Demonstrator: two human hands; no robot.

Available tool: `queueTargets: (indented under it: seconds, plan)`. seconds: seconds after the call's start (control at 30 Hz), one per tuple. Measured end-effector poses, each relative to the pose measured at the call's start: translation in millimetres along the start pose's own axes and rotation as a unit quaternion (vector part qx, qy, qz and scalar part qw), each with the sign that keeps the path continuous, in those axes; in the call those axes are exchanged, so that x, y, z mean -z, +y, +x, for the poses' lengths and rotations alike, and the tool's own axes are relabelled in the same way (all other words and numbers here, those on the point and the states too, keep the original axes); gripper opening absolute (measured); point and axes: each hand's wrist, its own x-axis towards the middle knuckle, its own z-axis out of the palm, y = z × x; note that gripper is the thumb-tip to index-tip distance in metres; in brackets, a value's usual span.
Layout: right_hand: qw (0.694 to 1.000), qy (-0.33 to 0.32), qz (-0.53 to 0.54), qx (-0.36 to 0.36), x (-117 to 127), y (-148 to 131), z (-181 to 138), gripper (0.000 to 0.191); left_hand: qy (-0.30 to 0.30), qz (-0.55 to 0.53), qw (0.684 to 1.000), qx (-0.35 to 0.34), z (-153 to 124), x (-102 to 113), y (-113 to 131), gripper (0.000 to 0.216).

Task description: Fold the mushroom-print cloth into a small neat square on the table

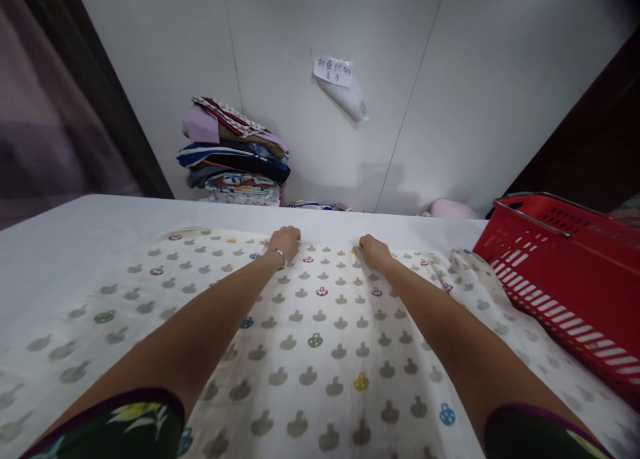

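A cream cloth (320, 312) printed with grey and coloured mushrooms lies spread over the white table, its right part rumpled. Both arms reach out to its far edge. There my left hand (286, 243), with a bracelet at the wrist, is closed on the edge, fingers curled. A short way to the right, my right hand (374, 252) pinches the same edge. Between the two hands the edge runs nearly straight. The fingertips of both hands are partly hidden.
A red plastic basket (565, 272) with a metal handle stands at the right, against the cloth. Behind the white table (115, 225) rises a stack of folded fabrics (235, 152). A paper note (333, 71) hangs on the wall, and a pink object (453, 209) shows beyond the far edge.
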Motion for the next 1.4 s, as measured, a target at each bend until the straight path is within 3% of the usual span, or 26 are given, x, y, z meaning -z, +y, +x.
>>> queueTargets:
  seconds: [0.13,0.3,0.57,0.67,0.8,0.9,1.03,1.23,1.4]
  plan:
    - [0.999,0.038,-0.008,-0.023,-1.0,-0.3,0.0,0.031,0.018,-0.012,0.999,0.044,9.1,3.6,0.0,0.023]
    - [0.998,0.043,-0.006,-0.042,-14.2,-5.2,6.5,0.033,0.001,-0.019,0.997,0.074,15.9,-11.6,-0.4,0.026]
    - [0.997,0.068,0.024,-0.02,-9.6,-12.0,-10.9,0.04,0.034,-0.05,0.998,0.007,-13.8,-11.5,0.4,0.042]
    - [0.996,0.075,0.034,0.04,-11.9,-20.2,-22.4,0.041,-0.006,-0.05,0.998,-0.028,-25.2,-16.5,0.0,0.054]
    - [0.996,-0.012,0.068,0.061,-22.5,-27.2,-28.1,0.046,-0.106,-0.048,0.993,-0.028,-30.2,-24.7,1.7,0.075]
    - [0.997,-0.009,0.072,0.032,-28.2,-24.7,-33.4,0.051,-0.094,-0.051,0.994,-0.019,-35.6,-22.3,0.2,0.075]
    - [0.999,0.033,0.038,0.003,-35.8,-11.1,-47.9,0.054,-0.038,-0.029,0.999,0.007,-50.3,-16.5,-19.6,0.073]
    - [0.999,-0.021,0.014,-0.02,-44.7,0.5,-52.3,0.058,-0.108,-0.024,0.989,0.097,-51.2,-15.3,-52.8,0.077]
    - [1.0,-0.014,0.012,-0.019,-48.4,1.2,-49.1,0.058,-0.061,-0.018,0.992,0.109,-45.5,-7.2,-64.3,0.061]
